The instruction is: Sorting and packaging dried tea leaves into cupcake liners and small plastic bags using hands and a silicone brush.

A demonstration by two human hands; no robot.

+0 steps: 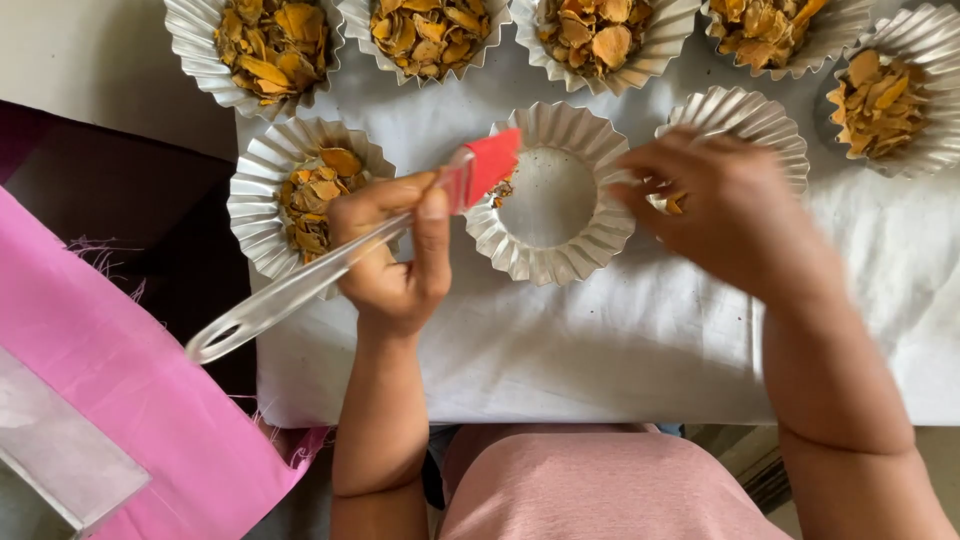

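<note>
The left hand (392,262) is clenched around a clear-handled brush (340,262) whose long axis slants up to the right, its red head (490,163) over the near-empty fluted tin (552,192). The right hand (722,208) pinches that tin's right rim. Beyond stand filled tins (428,32)
</note>
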